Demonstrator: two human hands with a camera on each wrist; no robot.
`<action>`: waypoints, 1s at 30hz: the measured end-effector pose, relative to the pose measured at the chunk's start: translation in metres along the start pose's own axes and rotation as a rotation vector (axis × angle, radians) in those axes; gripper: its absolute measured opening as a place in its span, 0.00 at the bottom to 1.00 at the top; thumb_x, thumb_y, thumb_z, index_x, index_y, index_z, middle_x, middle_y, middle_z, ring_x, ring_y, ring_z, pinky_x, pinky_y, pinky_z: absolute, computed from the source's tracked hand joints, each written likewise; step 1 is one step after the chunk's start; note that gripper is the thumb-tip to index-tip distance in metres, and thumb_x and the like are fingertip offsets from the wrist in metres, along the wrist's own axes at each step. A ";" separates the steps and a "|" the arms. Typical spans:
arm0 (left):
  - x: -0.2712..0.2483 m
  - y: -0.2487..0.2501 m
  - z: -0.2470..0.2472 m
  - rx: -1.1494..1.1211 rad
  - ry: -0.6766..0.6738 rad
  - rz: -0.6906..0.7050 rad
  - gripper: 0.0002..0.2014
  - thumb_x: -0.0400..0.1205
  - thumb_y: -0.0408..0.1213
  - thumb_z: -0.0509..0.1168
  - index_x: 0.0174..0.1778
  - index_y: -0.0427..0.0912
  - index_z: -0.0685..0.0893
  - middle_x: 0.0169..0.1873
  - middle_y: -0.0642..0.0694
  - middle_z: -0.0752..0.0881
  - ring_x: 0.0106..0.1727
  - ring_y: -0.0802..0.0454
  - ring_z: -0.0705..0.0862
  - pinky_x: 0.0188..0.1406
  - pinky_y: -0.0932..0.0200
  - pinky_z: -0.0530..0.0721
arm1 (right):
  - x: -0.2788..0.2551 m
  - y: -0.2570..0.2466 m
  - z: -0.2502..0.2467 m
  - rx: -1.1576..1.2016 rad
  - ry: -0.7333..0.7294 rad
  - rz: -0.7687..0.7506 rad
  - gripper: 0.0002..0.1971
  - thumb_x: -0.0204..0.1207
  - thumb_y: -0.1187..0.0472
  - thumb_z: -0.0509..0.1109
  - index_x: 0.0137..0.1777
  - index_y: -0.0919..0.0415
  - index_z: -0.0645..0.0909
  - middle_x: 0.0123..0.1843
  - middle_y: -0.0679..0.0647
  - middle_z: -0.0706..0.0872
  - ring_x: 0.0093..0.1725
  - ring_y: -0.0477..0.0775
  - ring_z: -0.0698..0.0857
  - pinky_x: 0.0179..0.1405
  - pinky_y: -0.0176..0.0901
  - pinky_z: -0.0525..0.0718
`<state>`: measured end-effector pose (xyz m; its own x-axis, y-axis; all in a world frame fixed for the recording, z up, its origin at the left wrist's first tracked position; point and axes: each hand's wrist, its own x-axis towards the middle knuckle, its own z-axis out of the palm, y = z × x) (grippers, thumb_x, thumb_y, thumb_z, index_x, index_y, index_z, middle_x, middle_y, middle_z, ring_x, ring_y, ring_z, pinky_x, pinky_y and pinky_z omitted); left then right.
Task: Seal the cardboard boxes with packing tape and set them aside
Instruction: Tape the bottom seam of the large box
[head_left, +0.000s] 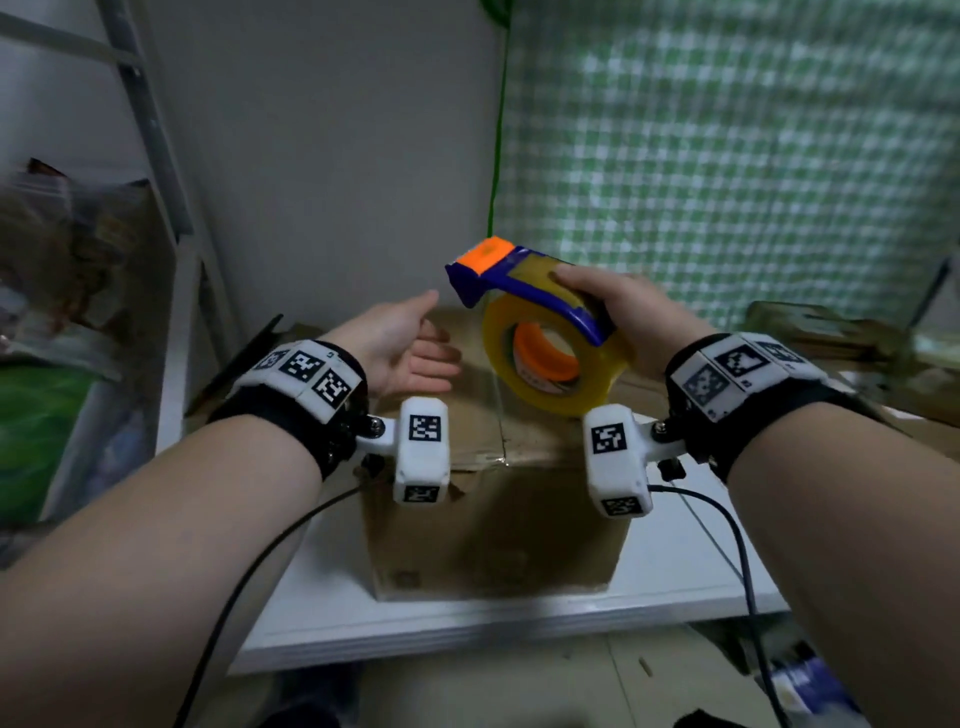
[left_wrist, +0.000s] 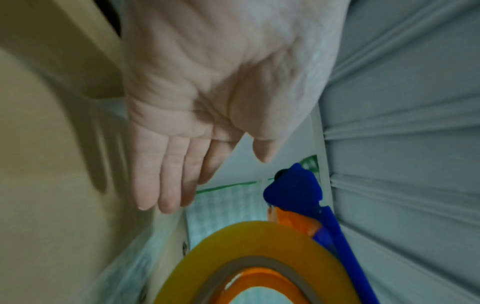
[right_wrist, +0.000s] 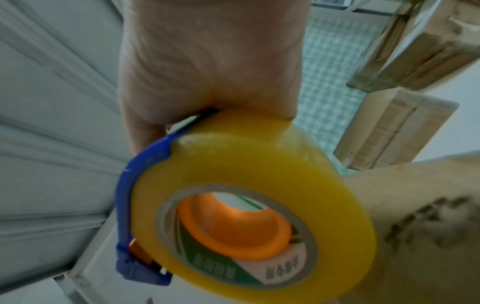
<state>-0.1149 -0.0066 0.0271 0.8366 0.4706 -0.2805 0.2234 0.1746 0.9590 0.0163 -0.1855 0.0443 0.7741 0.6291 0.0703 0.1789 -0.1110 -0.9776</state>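
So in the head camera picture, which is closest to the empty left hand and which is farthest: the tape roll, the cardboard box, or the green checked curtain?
From the left hand, in the head view:
1. Cardboard box: right under the hand.
2. Tape roll: just to its right, held up in the right hand. It is nearly as close as the box, so these two are hard to rank.
3. Green checked curtain: far behind, up on the right.

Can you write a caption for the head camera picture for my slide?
Right hand holds a tape dispenser above a cardboard box; left hand open beside it.
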 end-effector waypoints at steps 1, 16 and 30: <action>-0.006 -0.004 -0.001 -0.062 -0.026 -0.006 0.29 0.86 0.55 0.51 0.69 0.31 0.73 0.56 0.33 0.84 0.58 0.37 0.83 0.57 0.44 0.81 | -0.005 0.002 0.001 0.027 -0.036 0.004 0.28 0.61 0.40 0.77 0.53 0.62 0.87 0.43 0.60 0.90 0.40 0.59 0.88 0.53 0.56 0.87; -0.052 -0.032 -0.011 -0.311 0.170 0.090 0.11 0.84 0.30 0.56 0.37 0.41 0.79 0.33 0.45 0.80 0.36 0.52 0.79 0.37 0.57 0.81 | -0.045 -0.001 0.023 -0.194 -0.150 -0.058 0.40 0.54 0.30 0.77 0.54 0.66 0.86 0.46 0.60 0.92 0.48 0.60 0.91 0.59 0.55 0.85; -0.059 -0.039 -0.017 -0.197 0.269 0.000 0.13 0.81 0.25 0.56 0.33 0.41 0.77 0.16 0.50 0.80 0.29 0.57 0.75 0.32 0.62 0.78 | -0.070 -0.008 0.036 -0.190 -0.118 -0.107 0.19 0.70 0.41 0.73 0.47 0.58 0.86 0.40 0.53 0.92 0.37 0.50 0.90 0.32 0.35 0.85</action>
<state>-0.1813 -0.0262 0.0055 0.6688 0.6776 -0.3060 0.1000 0.3259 0.9401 -0.0613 -0.2009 0.0401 0.6704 0.7291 0.1374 0.3759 -0.1742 -0.9101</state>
